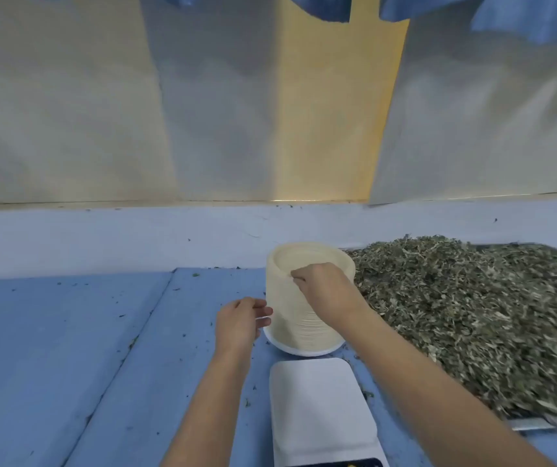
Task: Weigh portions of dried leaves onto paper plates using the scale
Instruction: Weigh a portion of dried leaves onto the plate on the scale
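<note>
Head view shows us at the plate-picking step, with nothing yet on the scale. At 9 o'clock of the stack of paper plates, our left hand hangs loosely curled and unclenched, gripping nothing, its fingertips just beside the stack's wall; we should press it there to steady the column. Over the stack's top, our right hand pinches at the near rim of the uppermost plate; whether it has only 1 we cannot tell. We should peel gently so 1 plate lifts alone. The scale sits bare at 6 o'clock of the stack, ready for the plate. The heap of dried leaves lies at 3 o'clock, touching the stack.
</note>
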`<state>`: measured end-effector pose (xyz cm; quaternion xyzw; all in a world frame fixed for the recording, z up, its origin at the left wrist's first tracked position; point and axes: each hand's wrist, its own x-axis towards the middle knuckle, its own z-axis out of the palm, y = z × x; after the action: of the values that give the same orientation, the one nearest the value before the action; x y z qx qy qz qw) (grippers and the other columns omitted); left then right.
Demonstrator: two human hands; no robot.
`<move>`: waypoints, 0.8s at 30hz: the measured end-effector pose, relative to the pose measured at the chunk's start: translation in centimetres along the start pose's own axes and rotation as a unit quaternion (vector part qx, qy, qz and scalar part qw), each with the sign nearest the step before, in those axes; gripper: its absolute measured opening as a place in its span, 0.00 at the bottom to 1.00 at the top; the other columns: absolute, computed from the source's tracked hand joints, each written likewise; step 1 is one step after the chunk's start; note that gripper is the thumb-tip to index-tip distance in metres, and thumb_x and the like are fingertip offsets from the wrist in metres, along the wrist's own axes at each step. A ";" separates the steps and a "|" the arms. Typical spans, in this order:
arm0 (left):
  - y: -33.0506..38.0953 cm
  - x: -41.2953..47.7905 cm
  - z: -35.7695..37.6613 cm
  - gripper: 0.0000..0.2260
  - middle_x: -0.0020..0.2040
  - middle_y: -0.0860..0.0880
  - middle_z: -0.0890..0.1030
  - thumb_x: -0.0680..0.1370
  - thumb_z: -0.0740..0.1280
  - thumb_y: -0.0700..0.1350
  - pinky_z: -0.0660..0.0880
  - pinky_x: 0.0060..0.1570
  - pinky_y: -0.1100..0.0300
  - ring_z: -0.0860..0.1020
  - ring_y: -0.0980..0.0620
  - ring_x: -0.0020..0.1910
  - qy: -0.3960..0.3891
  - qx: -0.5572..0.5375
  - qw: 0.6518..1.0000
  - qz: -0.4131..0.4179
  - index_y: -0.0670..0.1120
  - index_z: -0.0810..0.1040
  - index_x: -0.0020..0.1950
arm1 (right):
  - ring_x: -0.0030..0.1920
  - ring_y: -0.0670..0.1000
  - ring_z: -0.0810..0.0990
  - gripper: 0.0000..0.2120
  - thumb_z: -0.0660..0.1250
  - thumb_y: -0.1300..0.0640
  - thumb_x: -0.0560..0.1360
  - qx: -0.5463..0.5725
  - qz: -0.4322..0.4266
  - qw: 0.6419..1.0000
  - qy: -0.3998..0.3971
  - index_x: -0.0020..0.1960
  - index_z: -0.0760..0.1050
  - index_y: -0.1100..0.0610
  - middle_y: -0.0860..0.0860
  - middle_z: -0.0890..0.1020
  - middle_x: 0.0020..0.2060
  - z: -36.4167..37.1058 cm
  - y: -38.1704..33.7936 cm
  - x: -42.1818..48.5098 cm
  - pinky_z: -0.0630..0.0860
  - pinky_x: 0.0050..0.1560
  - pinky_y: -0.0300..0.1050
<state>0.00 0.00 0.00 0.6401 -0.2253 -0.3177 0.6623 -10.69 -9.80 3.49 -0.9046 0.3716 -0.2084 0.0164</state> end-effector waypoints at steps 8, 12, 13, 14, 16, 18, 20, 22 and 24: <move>-0.5 -0.3 0.3 0.11 0.36 0.47 0.83 0.78 0.58 0.39 0.70 0.37 0.60 0.79 0.51 0.35 0.003 -0.022 1.000 -0.011 0.42 0.79 0.42 | 0.58 0.60 0.76 0.14 0.56 0.61 0.81 0.018 0.001 1.000 0.007 0.59 0.78 0.63 0.60 0.81 0.55 0.0 0.3 0.2 0.73 0.56 0.54; -0.8 -0.5 0.9 0.11 0.36 0.47 0.83 0.77 0.57 0.38 0.69 0.36 0.60 0.79 0.51 0.35 0.004 -0.035 0.999 -0.015 0.41 0.79 0.43 | 0.53 0.59 0.78 0.14 0.56 0.68 0.78 -0.003 -0.017 0.999 0.047 0.54 0.79 0.63 0.59 0.82 0.50 0.4 0.4 0.1 0.74 0.52 0.53; -0.9 -0.6 1.1 0.11 0.36 0.47 0.83 0.77 0.57 0.38 0.69 0.35 0.61 0.79 0.51 0.35 0.005 -0.039 0.999 -0.012 0.40 0.79 0.43 | 0.53 0.59 0.77 0.14 0.56 0.69 0.77 -0.005 -0.024 0.998 0.065 0.53 0.79 0.63 0.59 0.82 0.49 0.4 0.5 0.0 0.74 0.51 0.53; -0.9 -0.6 1.2 0.11 0.37 0.46 0.83 0.78 0.57 0.38 0.69 0.35 0.61 0.78 0.51 0.35 0.007 -0.045 0.999 -0.008 0.41 0.79 0.43 | 0.53 0.59 0.77 0.14 0.57 0.70 0.76 -0.007 -0.031 0.996 0.084 0.54 0.79 0.63 0.59 0.82 0.50 0.3 0.5 0.0 0.74 0.52 0.53; -0.8 -0.6 1.5 0.11 0.38 0.46 0.83 0.78 0.57 0.39 0.70 0.34 0.62 0.78 0.51 0.35 0.017 -0.053 0.998 0.002 0.41 0.78 0.43 | 0.55 0.58 0.76 0.16 0.57 0.71 0.76 -0.006 -0.046 0.992 0.120 0.59 0.78 0.63 0.58 0.82 0.52 0.1 0.6 0.0 0.73 0.53 0.51; -0.5 -0.6 1.9 0.10 0.40 0.47 0.82 0.78 0.57 0.39 0.71 0.35 0.62 0.79 0.52 0.36 0.037 -0.068 0.997 0.019 0.42 0.78 0.44 | 0.55 0.58 0.76 0.18 0.57 0.71 0.77 0.006 -0.069 0.987 0.147 0.62 0.77 0.61 0.57 0.82 0.52 -0.1 0.9 -0.1 0.72 0.52 0.47; 0.2 -0.5 2.2 0.09 0.41 0.48 0.82 0.79 0.60 0.42 0.72 0.36 0.62 0.79 0.52 0.36 0.062 -0.088 0.993 0.041 0.44 0.78 0.44 | 0.55 0.58 0.76 0.18 0.58 0.70 0.78 0.026 -0.102 0.981 0.162 0.65 0.76 0.61 0.56 0.83 0.51 -0.5 0.8 -0.8 0.71 0.50 0.46; 1.1 -0.4 2.2 0.10 0.41 0.49 0.82 0.79 0.62 0.48 0.73 0.36 0.62 0.80 0.53 0.36 0.076 -0.104 0.989 0.066 0.45 0.77 0.43 | 0.51 0.60 0.78 0.17 0.62 0.72 0.75 0.024 -0.160 0.970 0.180 0.61 0.78 0.63 0.57 0.84 0.49 -0.9 0.3 -2.1 0.74 0.49 0.48; 2.0 -0.5 1.8 0.13 0.37 0.50 0.82 0.78 0.65 0.51 0.75 0.36 0.61 0.80 0.53 0.35 0.081 -0.110 0.987 0.085 0.43 0.77 0.40 | 0.43 0.60 0.81 0.16 0.70 0.75 0.67 0.023 -0.222 0.952 0.208 0.53 0.81 0.66 0.57 0.85 0.43 -1.1 -0.5 -3.8 0.79 0.40 0.48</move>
<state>-1.34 -0.92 2.16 0.5652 -0.1882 -0.2308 0.7693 -13.19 -6.67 3.21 -0.9003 0.1513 -0.3987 -0.0877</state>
